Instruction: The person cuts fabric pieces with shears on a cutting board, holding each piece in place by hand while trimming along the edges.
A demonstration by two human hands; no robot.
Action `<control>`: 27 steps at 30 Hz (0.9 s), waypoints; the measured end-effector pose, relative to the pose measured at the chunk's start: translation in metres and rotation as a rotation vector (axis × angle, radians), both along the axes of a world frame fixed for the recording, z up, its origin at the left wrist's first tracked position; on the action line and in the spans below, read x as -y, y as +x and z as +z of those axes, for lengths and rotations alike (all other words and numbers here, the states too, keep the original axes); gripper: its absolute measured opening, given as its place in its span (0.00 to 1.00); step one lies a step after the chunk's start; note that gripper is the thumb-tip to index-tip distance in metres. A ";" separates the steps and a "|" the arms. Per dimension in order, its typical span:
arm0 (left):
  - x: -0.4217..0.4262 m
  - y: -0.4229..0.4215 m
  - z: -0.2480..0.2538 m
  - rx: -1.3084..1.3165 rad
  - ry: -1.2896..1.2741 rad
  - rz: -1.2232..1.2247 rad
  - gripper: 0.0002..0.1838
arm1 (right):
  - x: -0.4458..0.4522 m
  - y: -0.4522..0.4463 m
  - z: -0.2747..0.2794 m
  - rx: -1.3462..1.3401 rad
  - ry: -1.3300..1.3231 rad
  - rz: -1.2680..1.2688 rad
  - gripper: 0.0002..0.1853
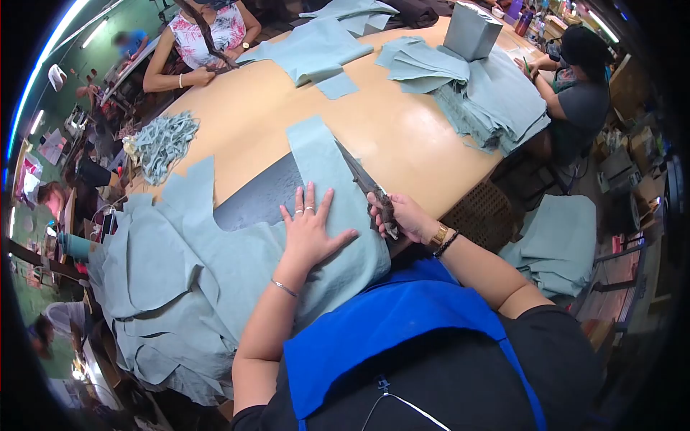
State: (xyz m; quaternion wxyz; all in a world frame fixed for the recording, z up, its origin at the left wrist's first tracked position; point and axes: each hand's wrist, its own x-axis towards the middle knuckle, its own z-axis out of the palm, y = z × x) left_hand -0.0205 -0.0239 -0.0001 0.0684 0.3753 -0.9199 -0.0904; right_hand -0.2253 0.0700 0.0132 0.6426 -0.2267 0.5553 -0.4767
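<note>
My left hand (311,228) lies flat with fingers spread on a pale blue-green fabric piece (316,154), which drapes over the near table edge. Beneath the fabric a dark grey flat sheet (262,192) shows. In my right hand (408,217) is a pair of large fabric scissors (357,172), its handles wrapped in dark strips. The blades point up and left along the fabric's right edge; whether they are parted I cannot tell. More of the same fabric (162,258) lies heaped to the left of my left hand.
Fabric scraps (167,144) lie tangled at the table's left. Stacked fabric (496,100) and a grey box (471,31) sit at the right. Across the table a person in a floral top (208,36) works; another person (578,93) sits at right. A folded fabric pile (557,241) stands beside me.
</note>
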 end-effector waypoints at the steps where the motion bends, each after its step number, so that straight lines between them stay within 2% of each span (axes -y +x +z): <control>1: 0.000 0.000 0.000 0.003 0.001 0.001 0.53 | 0.001 0.000 0.000 0.014 -0.008 -0.001 0.21; 27: -0.012 0.007 0.001 -0.041 0.022 -0.019 0.54 | 0.017 0.001 -0.005 -0.067 -0.063 0.022 0.20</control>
